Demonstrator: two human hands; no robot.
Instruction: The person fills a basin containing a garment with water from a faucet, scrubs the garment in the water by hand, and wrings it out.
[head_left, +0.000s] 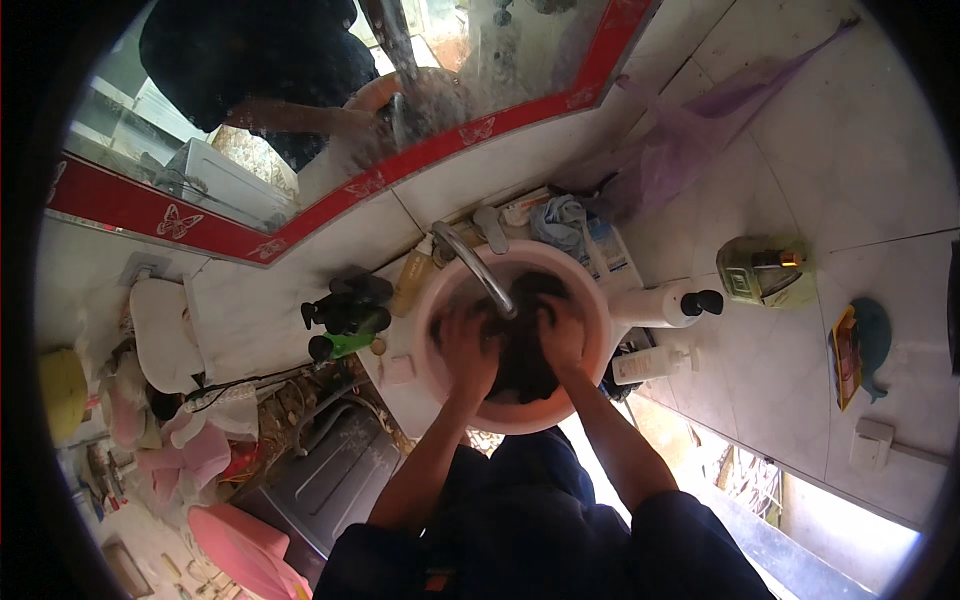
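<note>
A round pink plastic basin (600, 330) stands before me and holds a soaked dark cloth (525, 367). My left hand (466, 349) reaches into the basin's left side, its fingers spread over the cloth and partly lost in shadow. On the other side, my right hand (562, 337) has its fingers curled on the same cloth. Between the hands, the curved metal spout of a faucet (480, 270) extends over the basin. No stream of water shows at its tip.
Left of the basin are an amber pump bottle (412, 277), a green bottle (352, 343) and soap (399, 369). White pump bottles (652, 307) stand right, and a bunched blue-grey cloth (559, 223) lies behind. A red-framed mirror (360, 184) hangs above; a purple net (690, 127) hangs right.
</note>
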